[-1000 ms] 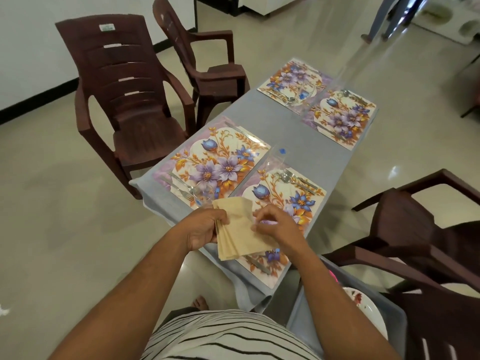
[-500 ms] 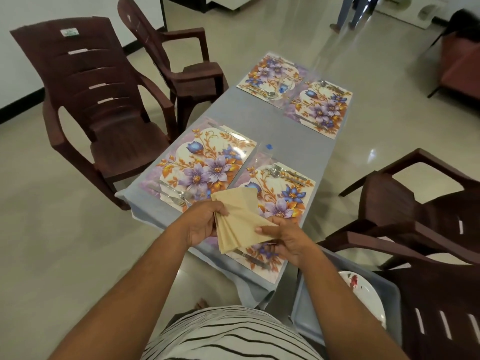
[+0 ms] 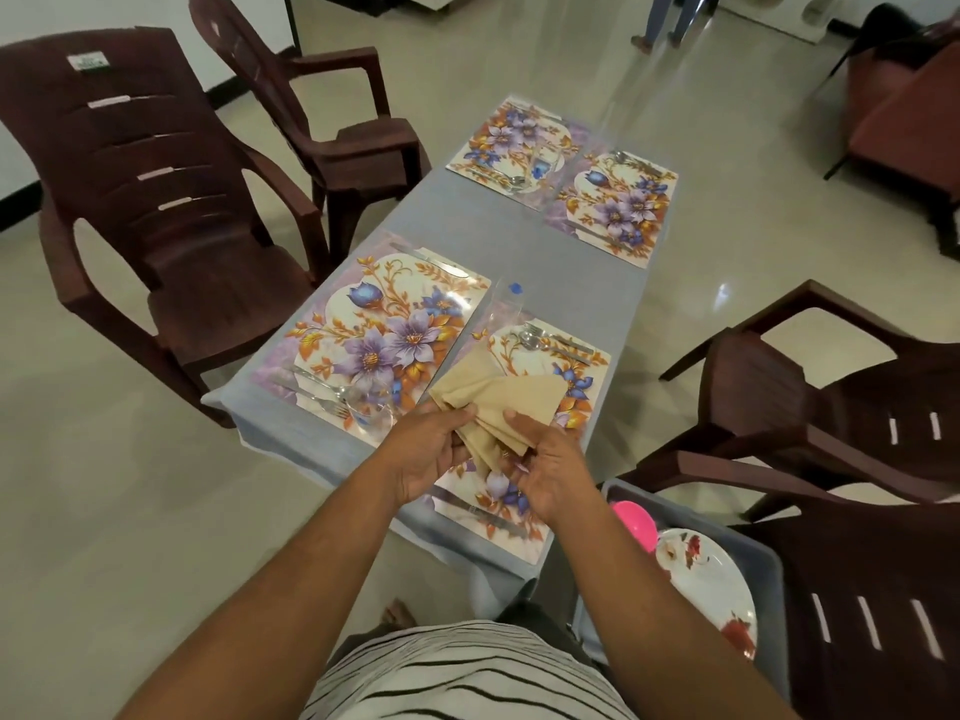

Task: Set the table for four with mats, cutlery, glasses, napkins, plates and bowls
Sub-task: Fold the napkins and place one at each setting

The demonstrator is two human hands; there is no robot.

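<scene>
Both hands hold a fanned stack of tan napkins [image 3: 501, 402] above the near right floral mat [image 3: 545, 366]. My left hand [image 3: 431, 449] grips the stack's left edge. My right hand [image 3: 540, 472] pinches a napkin on the right with the thumb on top. Several floral mats lie on the grey table [image 3: 566, 272]: near left mat [image 3: 384, 335], far left mat [image 3: 511, 142], far right mat [image 3: 621, 205]. Cutlery [image 3: 550, 341] lies on each mat. Clear glasses stand on the mats: one near right [image 3: 501, 317], one near left [image 3: 371, 407].
Dark brown plastic chairs stand on the left [image 3: 156, 200] and right [image 3: 831, 418] of the table. A grey tub [image 3: 763, 563] at lower right holds floral plates [image 3: 706, 579] and a pink bowl [image 3: 634, 522]. A person's legs [image 3: 667, 18] show far back.
The napkin stack has fanned out wider between my hands. My right hand slid down to the stack's lower right edge, palm turned up. The camera view shifted slightly.
</scene>
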